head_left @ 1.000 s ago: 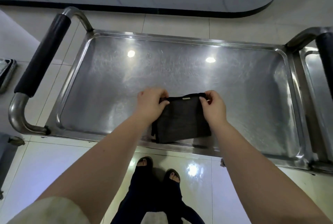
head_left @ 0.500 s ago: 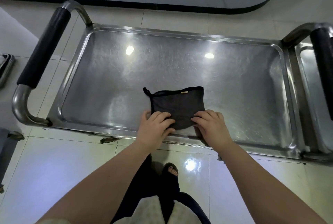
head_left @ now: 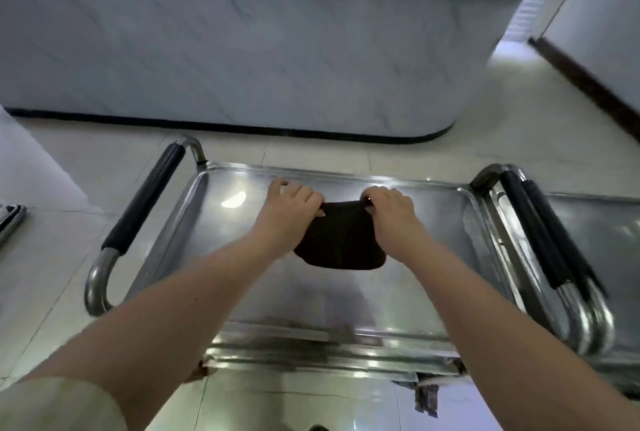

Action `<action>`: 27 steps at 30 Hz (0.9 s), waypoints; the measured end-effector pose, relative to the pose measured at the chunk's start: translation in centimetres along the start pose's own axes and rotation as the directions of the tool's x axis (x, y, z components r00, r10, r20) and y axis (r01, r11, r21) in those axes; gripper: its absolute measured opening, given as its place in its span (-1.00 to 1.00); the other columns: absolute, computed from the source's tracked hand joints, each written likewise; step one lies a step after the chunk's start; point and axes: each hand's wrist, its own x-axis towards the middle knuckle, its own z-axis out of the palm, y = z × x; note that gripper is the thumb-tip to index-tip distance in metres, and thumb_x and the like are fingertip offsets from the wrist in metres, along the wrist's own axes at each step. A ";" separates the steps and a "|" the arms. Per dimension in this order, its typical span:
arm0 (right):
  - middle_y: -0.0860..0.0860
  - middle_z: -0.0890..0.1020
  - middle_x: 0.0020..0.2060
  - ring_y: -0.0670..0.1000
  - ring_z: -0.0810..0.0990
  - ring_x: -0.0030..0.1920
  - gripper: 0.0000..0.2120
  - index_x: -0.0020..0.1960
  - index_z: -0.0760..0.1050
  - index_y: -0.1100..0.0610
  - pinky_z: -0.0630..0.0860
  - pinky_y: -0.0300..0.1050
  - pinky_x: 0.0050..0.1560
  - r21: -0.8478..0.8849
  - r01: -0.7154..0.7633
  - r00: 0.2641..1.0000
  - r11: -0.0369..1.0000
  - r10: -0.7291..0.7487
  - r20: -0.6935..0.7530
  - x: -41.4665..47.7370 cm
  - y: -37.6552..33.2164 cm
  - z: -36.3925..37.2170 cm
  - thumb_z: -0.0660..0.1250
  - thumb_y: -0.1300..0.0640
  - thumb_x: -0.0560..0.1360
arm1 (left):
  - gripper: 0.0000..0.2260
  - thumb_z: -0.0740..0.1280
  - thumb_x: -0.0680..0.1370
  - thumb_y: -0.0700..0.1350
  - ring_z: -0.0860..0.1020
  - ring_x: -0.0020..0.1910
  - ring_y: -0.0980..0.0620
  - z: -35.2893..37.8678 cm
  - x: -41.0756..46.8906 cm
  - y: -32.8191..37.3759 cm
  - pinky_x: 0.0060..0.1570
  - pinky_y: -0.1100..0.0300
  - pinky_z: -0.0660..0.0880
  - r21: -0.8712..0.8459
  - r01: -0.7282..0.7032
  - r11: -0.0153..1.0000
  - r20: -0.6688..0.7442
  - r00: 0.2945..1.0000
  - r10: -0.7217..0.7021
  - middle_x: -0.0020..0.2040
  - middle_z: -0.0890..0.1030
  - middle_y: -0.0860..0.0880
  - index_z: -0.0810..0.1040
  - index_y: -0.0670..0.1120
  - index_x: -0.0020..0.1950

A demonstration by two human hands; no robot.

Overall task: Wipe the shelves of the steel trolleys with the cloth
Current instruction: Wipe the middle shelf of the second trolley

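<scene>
A dark folded cloth [head_left: 339, 243] hangs just above the top shelf of a steel trolley [head_left: 221, 257], toward its far half. My left hand [head_left: 289, 212] pinches the cloth's upper left corner. My right hand [head_left: 391, 214] grips the upper right corner, and the top edge is stretched between the two hands. The cloth's lower part sags in a rounded shape over the shelf. The shelf is a shallow steel tray with a raised rim.
A black-padded steel handle [head_left: 138, 219] runs along the trolley's left end. A second steel trolley [head_left: 602, 240] stands close at the right, with its padded handles [head_left: 543, 236] between the two. A white marble-look counter [head_left: 242, 49] stands beyond. Tiled floor lies around.
The cloth lay flat near the front rim under both hands half a second ago. Now both hands hold it up by its top corners farther back, and the head camera has tilted up.
</scene>
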 end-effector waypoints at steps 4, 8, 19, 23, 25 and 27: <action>-0.03 0.55 0.01 0.06 0.48 0.04 -0.80 0.15 0.49 0.02 0.28 -0.02 0.06 -0.105 0.046 0.991 0.993 -0.059 -0.122 0.8 -3.9 -6.1 0.27 -0.03 0.58 | -0.91 0.41 0.55 -0.06 0.56 -0.15 -0.09 -5.2 3.1 -3.5 0.03 -0.02 0.45 0.044 -0.090 0.995 -0.179 0.979 0.096 -0.15 0.60 -0.03 0.58 -0.05 -0.02; 0.00 0.61 -0.03 0.12 0.53 0.02 -0.81 0.11 0.54 0.09 0.27 0.00 0.07 -0.209 0.004 0.960 0.978 -0.062 -0.274 1.8 -8.0 -11.1 0.29 0.01 0.58 | -0.90 0.36 0.58 -0.05 0.52 -0.27 -0.07 -9.7 5.5 -6.4 0.00 0.02 0.43 0.130 -0.124 0.984 -0.308 0.938 0.159 -0.24 0.54 -0.01 0.56 -0.06 -0.08; 0.15 0.54 -0.06 0.17 0.45 -0.01 -0.92 -0.01 0.51 0.28 0.38 -0.01 0.06 -0.145 0.021 0.930 0.989 -0.072 -0.359 -0.1 -13.3 -14.2 0.31 0.24 0.56 | -0.79 0.31 0.60 0.02 0.44 -0.40 -0.02 -15.4 4.5 -7.5 -0.18 0.11 0.39 0.238 -0.067 0.969 -0.361 0.920 0.153 -0.33 0.47 0.00 0.51 -0.07 -0.16; 0.13 0.57 -0.10 0.16 0.48 -0.07 -0.88 -0.01 0.53 0.24 0.40 0.02 0.03 -0.279 0.095 0.935 0.956 -0.181 -0.304 -2.7 -12.7 -14.4 0.31 0.17 0.57 | -0.70 0.16 0.65 0.07 0.46 -0.36 -0.01 -15.8 1.6 -4.9 -0.15 0.10 0.43 0.272 -0.024 0.962 -0.318 0.941 0.113 -0.31 0.49 0.01 0.52 -0.05 -0.15; 0.13 0.58 -0.15 0.19 0.50 -0.11 -0.89 -0.04 0.54 0.24 0.42 0.07 -0.03 -0.338 0.131 0.932 0.932 -0.232 -0.279 -4.7 -11.8 -14.3 0.36 0.18 0.54 | -0.73 0.22 0.64 0.08 0.48 -0.35 -0.02 -15.6 0.2 -2.7 -0.14 0.10 0.44 0.269 -0.005 0.963 -0.301 0.949 0.089 -0.30 0.51 0.01 0.53 -0.05 -0.14; 0.14 0.59 -0.20 0.22 0.51 -0.14 -0.90 -0.08 0.56 0.25 0.43 0.08 -0.08 -0.330 0.151 0.925 0.932 -0.250 -0.284 -7.2 -10.5 -13.5 0.42 0.22 0.48 | -0.77 0.31 0.60 0.06 0.51 -0.34 -0.05 -14.9 -1.6 0.0 -0.13 0.07 0.44 0.209 0.002 0.978 -0.285 0.957 0.059 -0.29 0.54 -0.01 0.55 -0.07 -0.13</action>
